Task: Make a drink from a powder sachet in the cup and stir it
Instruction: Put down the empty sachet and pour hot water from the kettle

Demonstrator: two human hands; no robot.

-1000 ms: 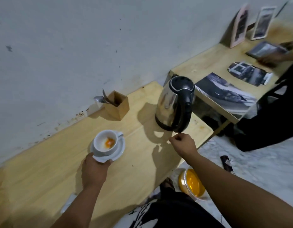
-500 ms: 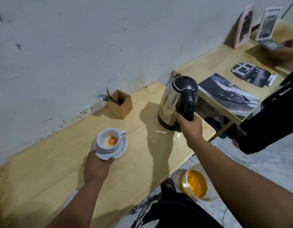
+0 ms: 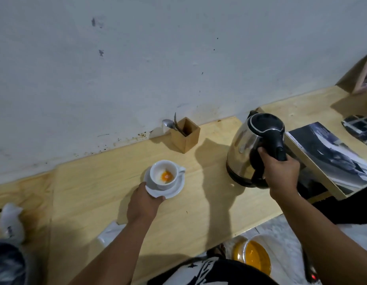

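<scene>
A white cup (image 3: 157, 175) with orange powder (image 3: 166, 176) at its bottom stands on a white saucer (image 3: 174, 191) on the wooden table (image 3: 209, 212). My left hand (image 3: 143, 202) grips the saucer's near rim. To the right, a steel kettle (image 3: 243, 145) with a black lid and handle stands on the table. My right hand (image 3: 281, 171) is closed around the kettle's black handle. A spoon (image 3: 168, 123) leans in a small wooden box (image 3: 185, 136) by the wall.
A white wall rises just behind the table. A magazine (image 3: 330, 153) lies on a second table at the right. A bowl of orange liquid (image 3: 254, 256) sits on the floor below the table edge. A crumpled white wrapper (image 3: 10, 221) lies at the left.
My right hand reached from the table front to the kettle's handle and closed on it. My left hand stayed on the saucer. The view shifted left.
</scene>
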